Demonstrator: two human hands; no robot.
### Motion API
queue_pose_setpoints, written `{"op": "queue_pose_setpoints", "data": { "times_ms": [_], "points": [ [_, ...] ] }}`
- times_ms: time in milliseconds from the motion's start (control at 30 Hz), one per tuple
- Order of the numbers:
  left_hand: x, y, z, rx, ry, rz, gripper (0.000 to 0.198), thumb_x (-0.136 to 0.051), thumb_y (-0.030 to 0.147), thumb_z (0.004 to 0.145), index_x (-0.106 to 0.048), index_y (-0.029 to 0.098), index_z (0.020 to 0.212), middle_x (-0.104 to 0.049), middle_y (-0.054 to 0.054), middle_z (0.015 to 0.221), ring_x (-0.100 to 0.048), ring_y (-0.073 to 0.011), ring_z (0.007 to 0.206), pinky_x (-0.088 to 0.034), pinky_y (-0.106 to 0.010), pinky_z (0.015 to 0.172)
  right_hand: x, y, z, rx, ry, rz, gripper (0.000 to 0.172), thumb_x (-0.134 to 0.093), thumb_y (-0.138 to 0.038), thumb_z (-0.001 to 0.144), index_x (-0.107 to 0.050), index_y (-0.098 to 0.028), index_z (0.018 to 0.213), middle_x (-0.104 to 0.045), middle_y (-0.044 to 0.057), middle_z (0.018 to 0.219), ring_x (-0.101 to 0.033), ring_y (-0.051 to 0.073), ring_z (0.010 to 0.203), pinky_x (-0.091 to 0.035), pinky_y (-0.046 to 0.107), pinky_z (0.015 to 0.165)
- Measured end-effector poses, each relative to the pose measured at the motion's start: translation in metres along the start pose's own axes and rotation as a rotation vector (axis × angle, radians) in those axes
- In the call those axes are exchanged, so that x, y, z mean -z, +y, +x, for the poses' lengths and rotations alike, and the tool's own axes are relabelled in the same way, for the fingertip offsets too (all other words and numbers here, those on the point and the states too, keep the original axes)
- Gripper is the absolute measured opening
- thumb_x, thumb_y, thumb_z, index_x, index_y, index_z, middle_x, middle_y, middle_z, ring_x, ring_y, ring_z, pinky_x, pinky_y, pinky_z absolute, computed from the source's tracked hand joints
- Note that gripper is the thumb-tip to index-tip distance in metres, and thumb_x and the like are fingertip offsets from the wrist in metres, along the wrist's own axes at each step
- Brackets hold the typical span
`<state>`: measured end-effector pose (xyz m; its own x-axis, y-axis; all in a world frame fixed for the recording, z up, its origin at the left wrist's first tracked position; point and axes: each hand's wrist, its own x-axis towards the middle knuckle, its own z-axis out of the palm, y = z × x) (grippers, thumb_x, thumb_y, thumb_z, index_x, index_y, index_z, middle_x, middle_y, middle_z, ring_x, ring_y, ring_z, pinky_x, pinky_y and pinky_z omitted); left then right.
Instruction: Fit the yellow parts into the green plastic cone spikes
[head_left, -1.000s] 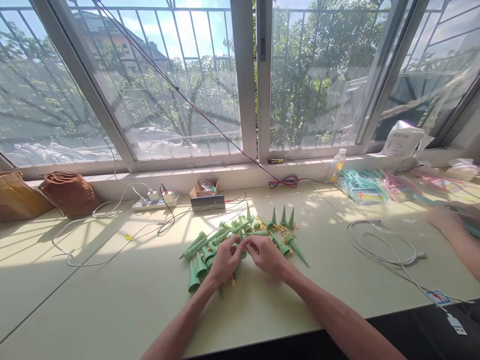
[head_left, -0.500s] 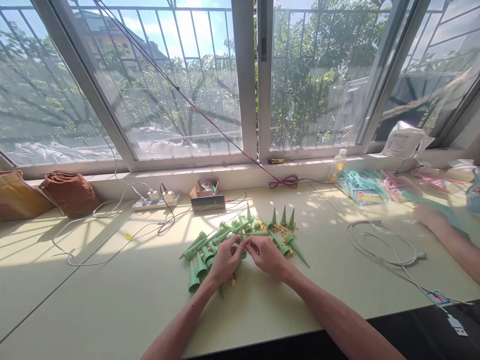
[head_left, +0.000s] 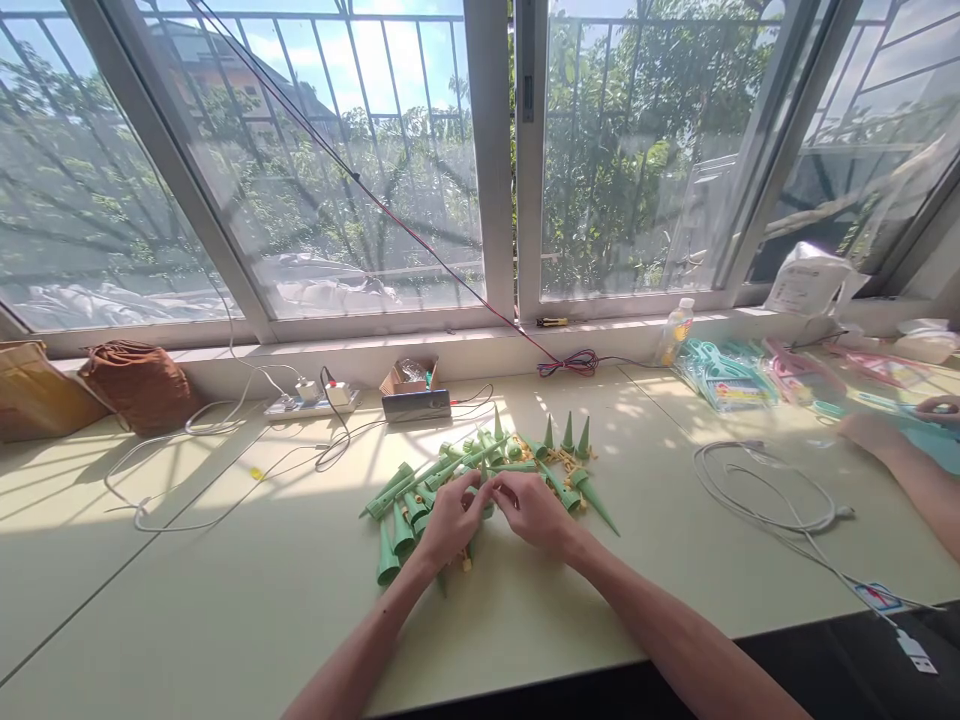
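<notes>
My left hand [head_left: 452, 518] and my right hand [head_left: 531, 508] meet over a heap of green plastic spikes, fingers pinched together. A green plastic spike [head_left: 487, 509] shows between them, partly hidden by my fingers; my left hand is closed around it. Whatever my right fingertips pinch is too small and covered to make out. Hollow cone-shaped spikes [head_left: 387, 553] lie to the left of my hands, wide ends toward me. Another long spike [head_left: 599, 503] points out to the right. Small yellow plastic pieces [head_left: 564, 460] lie among them, and several short cones [head_left: 567, 432] stand upright behind.
At the right, another person's hands [head_left: 870, 432] work by packaged teal items [head_left: 727, 375]. A coiled white cable [head_left: 765, 515] lies nearby. Toward the window are a small cardboard box [head_left: 409, 374], a dark phone-like slab [head_left: 416, 405], a power strip [head_left: 311, 400] and a bottle [head_left: 677, 330].
My hands and the green spikes look unmoved. At the right, the other person's teal item has been lowered, and a second hand of theirs has come into view.
</notes>
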<state>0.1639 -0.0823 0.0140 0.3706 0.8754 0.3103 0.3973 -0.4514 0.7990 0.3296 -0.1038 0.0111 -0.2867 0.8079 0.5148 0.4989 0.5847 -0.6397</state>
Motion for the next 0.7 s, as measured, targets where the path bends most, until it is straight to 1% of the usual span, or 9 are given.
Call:
{"op": "queue_pose_setpoints", "data": {
  "times_ms": [167,400,700],
  "points": [
    [0.0004,0.0020,-0.0001,-0.005,-0.001,0.020,0.034,-0.047,0.044,0.092,-0.039,0.019,0.072,-0.032,0.006,0.062,-0.029,-0.0072,0.048,-0.021,-0.022,0.047,0.0002,-0.0005,-0.0002,-0.004,-0.003,-0.001,0.020,-0.046,-0.015,0.093,-0.050,-0.018,0.074,-0.051,-0.001,0.065,-0.042,0.011,0.056,-0.030,0.023,0.053],
    [-0.0002,0.0000,-0.0003,-0.008,-0.002,0.020,0.032,-0.048,0.040,0.092,-0.037,0.019,0.071,-0.031,0.006,0.062,-0.030,-0.0078,0.050,-0.021,-0.021,0.047,-0.0010,0.0002,-0.0001,-0.012,-0.003,-0.006,0.020,-0.047,-0.015,0.093,-0.051,-0.018,0.074,-0.053,0.000,0.065,-0.044,0.012,0.057,-0.030,0.023,0.054],
    [-0.0001,-0.0014,-0.0007,-0.007,-0.014,0.021,0.032,-0.048,0.040,0.093,-0.038,0.019,0.071,-0.030,0.006,0.062,-0.029,-0.0077,0.049,-0.019,-0.022,0.047,-0.0013,0.0010,0.0001,-0.009,0.005,-0.011,0.022,-0.047,-0.015,0.092,-0.047,-0.018,0.071,-0.051,-0.001,0.063,-0.042,0.012,0.056,-0.029,0.023,0.053]
  ]
}}
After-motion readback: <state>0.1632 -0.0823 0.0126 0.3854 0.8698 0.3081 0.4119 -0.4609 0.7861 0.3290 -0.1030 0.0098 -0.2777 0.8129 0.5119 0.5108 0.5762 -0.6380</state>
